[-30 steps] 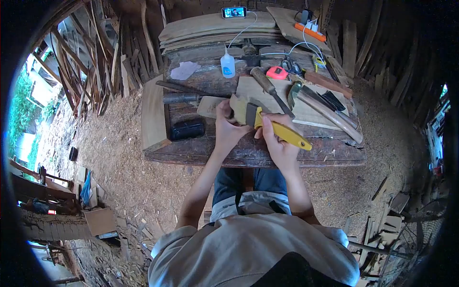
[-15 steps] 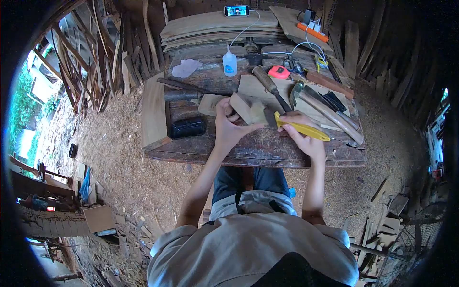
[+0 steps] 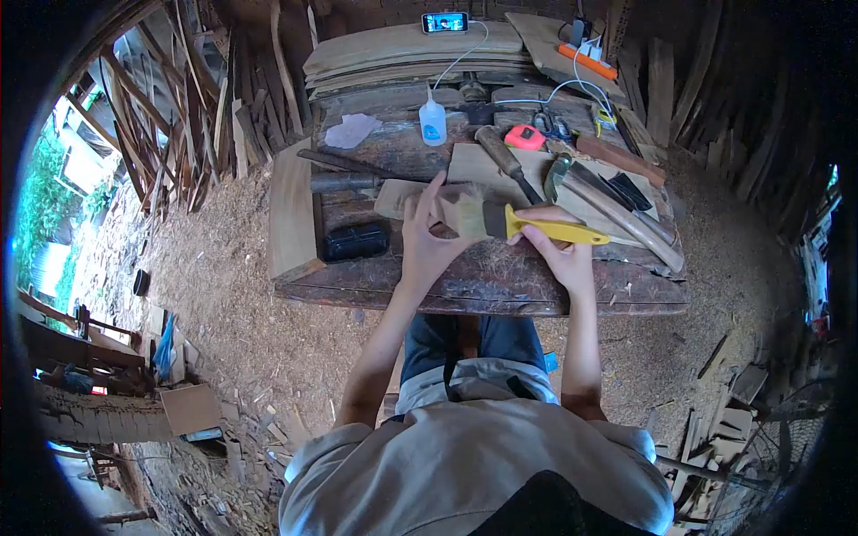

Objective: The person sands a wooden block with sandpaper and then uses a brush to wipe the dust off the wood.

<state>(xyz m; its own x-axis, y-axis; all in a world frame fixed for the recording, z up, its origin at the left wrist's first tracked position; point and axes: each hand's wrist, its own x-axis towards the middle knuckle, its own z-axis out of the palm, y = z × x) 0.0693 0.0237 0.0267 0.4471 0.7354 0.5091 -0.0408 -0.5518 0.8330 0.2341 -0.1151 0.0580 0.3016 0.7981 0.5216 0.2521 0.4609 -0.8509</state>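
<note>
My right hand (image 3: 561,250) is closed around the yellow handle of a brush (image 3: 563,232), whose pale bristles point left. The bristles lie against or just over a small wooden piece (image 3: 451,198), which is partly blurred. My left hand (image 3: 427,246) has its fingers around the left side of that piece, index finger pointing up. Beneath it, a light wooden block (image 3: 393,198) lies on the bench (image 3: 375,290). To the left of my left hand is a black case (image 3: 355,241). A hammer (image 3: 621,217) and a wooden-handled chisel (image 3: 508,161) lie beyond my right hand.
Toward the back stand a glue bottle (image 3: 433,122), a red tape measure (image 3: 525,137) and a phone (image 3: 444,22) on stacked boards (image 3: 393,49). An orange power strip (image 3: 587,61) sits at back right. A wide board (image 3: 293,214) lies at the bench's left end.
The brush has moved left, its bristles now over the wooden piece. That piece has turned in my left hand, and my left index finger has lifted. The view has shifted slightly.
</note>
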